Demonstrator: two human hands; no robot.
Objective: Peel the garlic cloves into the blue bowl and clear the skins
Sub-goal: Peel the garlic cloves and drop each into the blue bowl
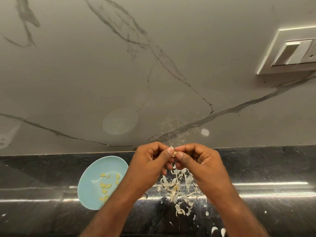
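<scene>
Head view: above a dark surface, the left hand and right hand meet thumb to thumb, both pinching one small garlic clove; peeled cloves lie in the blue bowl just left of the wrists; loose skins litter the surface beneath the hands; the step likely goes best by nicking the skin with a thumbnail, stripping it onto the pile, then carrying the bare clove to the bowl.

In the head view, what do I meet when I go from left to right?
Light blue round bowl, left hand, small pale garlic clove pinched between both hands, right hand, white wall switch plate.
</scene>
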